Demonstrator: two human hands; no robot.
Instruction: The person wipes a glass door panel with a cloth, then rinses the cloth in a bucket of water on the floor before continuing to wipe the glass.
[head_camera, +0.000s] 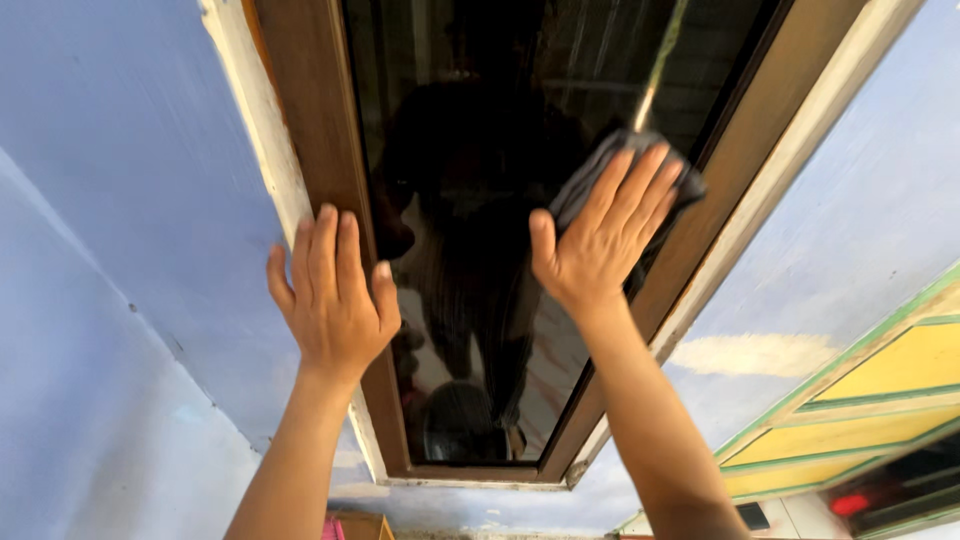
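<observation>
Both hands are raised: the left hand lies flat and empty on the brown window frame, the right hand presses a dark cloth against the dark glass pane, near its right edge. Blue wall surrounds the window.

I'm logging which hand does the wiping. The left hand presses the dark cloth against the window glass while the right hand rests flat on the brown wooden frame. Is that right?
Not quite: the hands are swapped. In the head view the right hand presses the dark cloth against the window glass, while the left hand rests flat on the brown wooden frame.
</observation>
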